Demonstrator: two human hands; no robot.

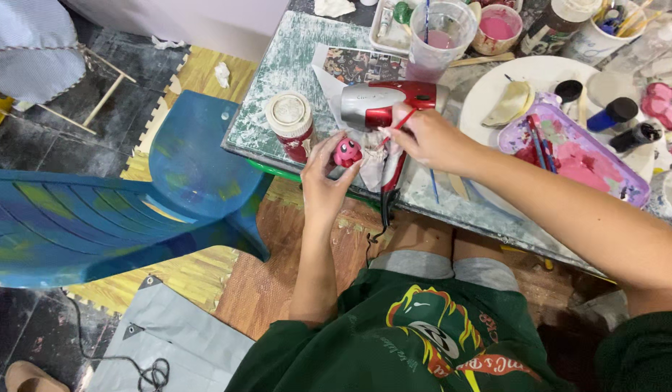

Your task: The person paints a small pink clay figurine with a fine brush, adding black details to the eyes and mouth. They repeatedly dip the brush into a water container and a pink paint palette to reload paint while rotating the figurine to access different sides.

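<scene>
I judged the small pink figurine (346, 152) light, rigid and fragile, wet paint likely, best pinched at its sides. My left hand (323, 181) was curled around it at 6 o'clock; my right hand (430, 139), at 3 o'clock, was closed on a thin red brush (395, 128).

1. The figurine (346, 152) sits in the left hand (323, 181), at the table (278, 80) edge.
2. The hair dryer (383, 103) lies on the table behind it.
3. The jar (290, 120) stands left of the dryer.
4. The palette (579, 156) lies right of the right hand (430, 139).
</scene>
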